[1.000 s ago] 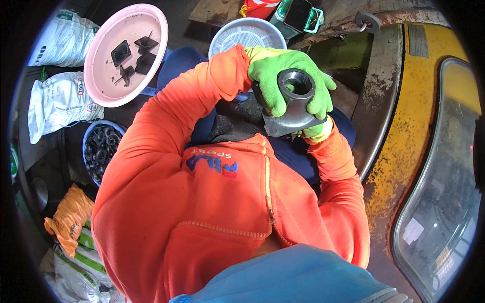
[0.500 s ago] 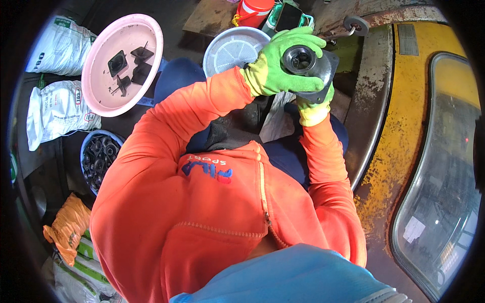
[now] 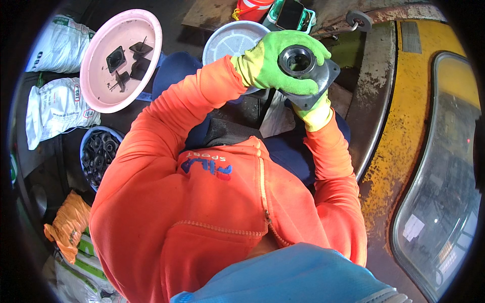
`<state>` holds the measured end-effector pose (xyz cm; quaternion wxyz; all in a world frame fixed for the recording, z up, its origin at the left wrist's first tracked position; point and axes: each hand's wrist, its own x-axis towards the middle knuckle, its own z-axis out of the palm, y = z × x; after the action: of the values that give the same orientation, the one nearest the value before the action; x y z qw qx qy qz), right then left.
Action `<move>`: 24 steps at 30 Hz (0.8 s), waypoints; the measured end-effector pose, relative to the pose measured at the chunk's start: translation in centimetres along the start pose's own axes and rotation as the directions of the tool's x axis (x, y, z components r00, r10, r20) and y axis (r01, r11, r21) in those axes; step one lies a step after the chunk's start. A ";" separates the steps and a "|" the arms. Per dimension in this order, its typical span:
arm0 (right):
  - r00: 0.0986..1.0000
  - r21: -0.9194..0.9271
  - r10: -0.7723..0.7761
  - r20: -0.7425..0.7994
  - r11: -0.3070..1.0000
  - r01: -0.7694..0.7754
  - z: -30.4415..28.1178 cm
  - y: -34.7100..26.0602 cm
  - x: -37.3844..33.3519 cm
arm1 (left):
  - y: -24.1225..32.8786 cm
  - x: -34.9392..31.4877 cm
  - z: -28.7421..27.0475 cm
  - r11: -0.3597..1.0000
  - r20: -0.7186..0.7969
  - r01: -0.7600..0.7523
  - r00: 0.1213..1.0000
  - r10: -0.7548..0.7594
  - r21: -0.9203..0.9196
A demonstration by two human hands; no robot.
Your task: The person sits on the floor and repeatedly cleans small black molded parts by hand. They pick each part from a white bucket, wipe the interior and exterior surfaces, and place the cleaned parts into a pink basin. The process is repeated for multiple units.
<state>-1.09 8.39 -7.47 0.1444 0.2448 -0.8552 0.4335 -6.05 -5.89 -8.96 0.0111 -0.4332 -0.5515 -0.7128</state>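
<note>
Both my hands wear green gloves with yellow cuffs and are raised in front of me. Between them is a black part with a square flange (image 3: 327, 76) and a round, hollow collar (image 3: 297, 60) facing up. My left hand (image 3: 275, 63) wraps around the collar, with the thumb on the near side and the fingers over the far side. From below, my right hand (image 3: 318, 107) supports the flange; the part covers most of its fingers. In a pink basin (image 3: 96, 96) at the far left lie several similar black pieces (image 3: 116, 59).
Behind my left hand is a white colander (image 3: 222, 43). Beyond it stand a red bucket (image 3: 252, 10) and a teal box with a phone (image 3: 289, 17). A blue basket of black rings (image 3: 101, 151), white sacks (image 3: 53, 108) and an orange bag (image 3: 68, 224) line the left. A rusty yellow panel (image 3: 394, 166) borders the right.
The black part has turned and tilted slightly in my hands, its near corner shifting left and toward me. Both hands keep hold of it.
</note>
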 end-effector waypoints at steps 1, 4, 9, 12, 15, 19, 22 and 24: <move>1.000 -0.012 -0.024 0.000 1.000 0.024 0.1 -0.1 -0.4 | 0.3 0.0 -0.1 0.996 0.051 0.056 0.997 -0.052 -0.070; 0.998 0.035 -0.045 -0.033 0.998 0.046 0.4 -0.1 -1.8 | 1.2 0.0 -0.6 0.958 0.221 0.194 0.964 -0.147 -0.212; 0.993 -0.059 -0.102 0.052 0.993 0.105 0.4 1.1 -3.3 | 0.6 0.5 -1.3 0.962 0.369 0.146 0.928 -0.052 -0.232; 0.994 -0.166 -0.009 0.113 0.986 0.028 -0.2 1.8 -3.2 | -0.3 1.2 -1.7 0.971 0.336 0.066 0.942 0.016 -0.231; 0.854 0.903 0.474 0.213 0.239 -0.357 -0.2 2.1 -2.5 | -0.5 1.0 -0.7 0.979 0.112 0.077 0.992 -0.056 -0.188; 0.974 0.326 0.223 0.041 0.918 -0.224 0.0 2.0 -1.3 | 0.0 0.0 1.9 0.996 -0.200 0.043 0.980 -0.027 0.076; 0.972 0.371 0.234 -0.022 0.905 -0.209 0.5 1.2 -0.8 | 0.3 -0.4 2.7 0.991 -0.300 0.071 0.953 -0.033 0.115; 0.972 0.345 0.230 -0.055 0.918 -0.197 0.5 0.7 -0.3 | 0.4 -0.3 2.3 0.996 -0.261 0.039 0.965 -0.017 0.077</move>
<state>-1.28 8.45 -8.34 0.0923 0.1504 -0.7823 0.5974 -4.27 -4.38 -8.84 0.0909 -0.3271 -0.5797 -0.7407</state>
